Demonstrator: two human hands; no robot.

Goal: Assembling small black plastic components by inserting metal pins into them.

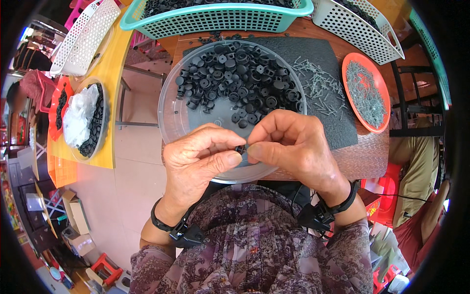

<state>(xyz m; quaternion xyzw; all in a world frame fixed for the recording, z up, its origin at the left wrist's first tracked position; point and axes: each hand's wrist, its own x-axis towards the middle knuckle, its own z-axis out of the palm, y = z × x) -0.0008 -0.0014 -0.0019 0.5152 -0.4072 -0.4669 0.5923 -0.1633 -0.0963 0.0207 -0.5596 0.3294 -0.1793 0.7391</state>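
Note:
Over the near part of a clear round plastic tub [164, 115], my two hands meet almost fingertip to fingertip. A small black plastic part [240, 149] is pinched between the thumb and forefinger of my left hand [193, 156]. My right hand [296, 144] is closed in a pinch right beside that part; whatever its fingertips hold is hidden. Inside the tub lies a heap of small black round plastic parts [230, 73], mostly toward the far side.
Thin metal pins [320, 90] lie scattered on a dark mat [342, 132]. More fill an orange-red plate [380, 126] at right. A green basket [205, 25] of black parts stands behind, a white basket [350, 27] beside it. At left, a yellow table [108, 142] bears another tub.

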